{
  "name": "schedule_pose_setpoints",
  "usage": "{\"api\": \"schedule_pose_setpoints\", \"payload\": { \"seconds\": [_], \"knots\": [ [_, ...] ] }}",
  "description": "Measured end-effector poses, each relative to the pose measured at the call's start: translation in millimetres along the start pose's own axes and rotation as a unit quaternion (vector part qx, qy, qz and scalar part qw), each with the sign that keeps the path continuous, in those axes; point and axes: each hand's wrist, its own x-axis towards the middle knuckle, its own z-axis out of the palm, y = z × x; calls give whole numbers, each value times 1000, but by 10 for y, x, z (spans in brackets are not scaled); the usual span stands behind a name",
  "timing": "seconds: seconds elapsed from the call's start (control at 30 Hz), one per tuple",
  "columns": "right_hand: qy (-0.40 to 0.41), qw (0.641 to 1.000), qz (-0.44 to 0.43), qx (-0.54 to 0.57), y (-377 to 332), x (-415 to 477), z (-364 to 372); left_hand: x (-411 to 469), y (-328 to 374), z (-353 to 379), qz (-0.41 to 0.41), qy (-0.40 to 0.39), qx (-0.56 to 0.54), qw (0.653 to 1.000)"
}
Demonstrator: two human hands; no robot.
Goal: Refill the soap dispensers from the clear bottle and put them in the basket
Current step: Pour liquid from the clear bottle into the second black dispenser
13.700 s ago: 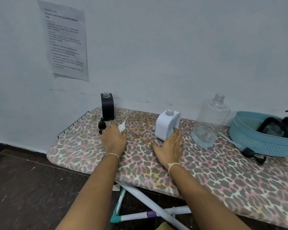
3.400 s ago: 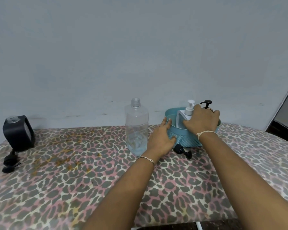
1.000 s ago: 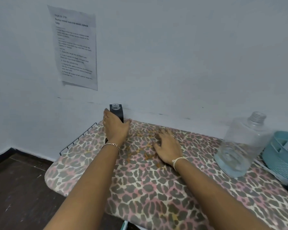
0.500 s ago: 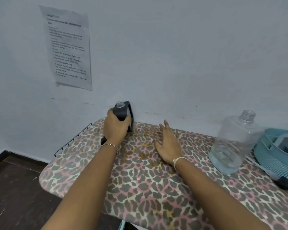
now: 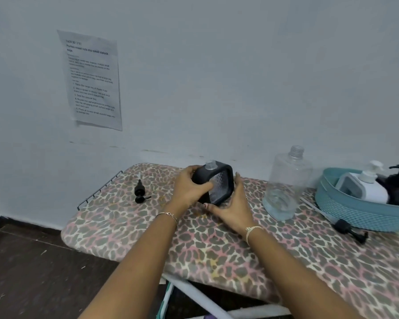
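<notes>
My left hand (image 5: 189, 188) grips the black square soap dispenser (image 5: 218, 184) by its left side, holding it tilted above the board with its neck uncapped. My right hand (image 5: 234, 209) cups the dispenser's right and lower edge, thumb beneath it. Its black pump head (image 5: 140, 192) lies on the board to the left. The clear bottle (image 5: 285, 184) stands uncapped to the right with a little liquid at the bottom. The teal basket (image 5: 355, 212) at the far right holds a white dispenser (image 5: 364, 186) and a black dispenser (image 5: 396, 187).
The surface is a leopard-print ironing board (image 5: 217, 245) against a pale wall, with a wire rack (image 5: 99, 189) at its left end. Another black pump cap (image 5: 348, 229) lies in front of the basket. A printed sheet (image 5: 91, 80) hangs on the wall.
My left hand has carried the black dispenser from the wall rightward toward the board's middle and turned it. My right hand has lifted off the board and closed on its right side.
</notes>
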Motion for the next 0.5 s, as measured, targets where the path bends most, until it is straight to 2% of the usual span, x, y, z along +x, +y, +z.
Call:
{"api": "schedule_pose_setpoints", "payload": {
  "seconds": [0.27,0.5],
  "knots": [
    [61,997,-6,-36,158,-240,-278,-273,16,331,7,-27,-21,999],
    [63,998,2,-22,222,-333,-308,-400,27,488,14,-17,20,1000]
  ]
}}
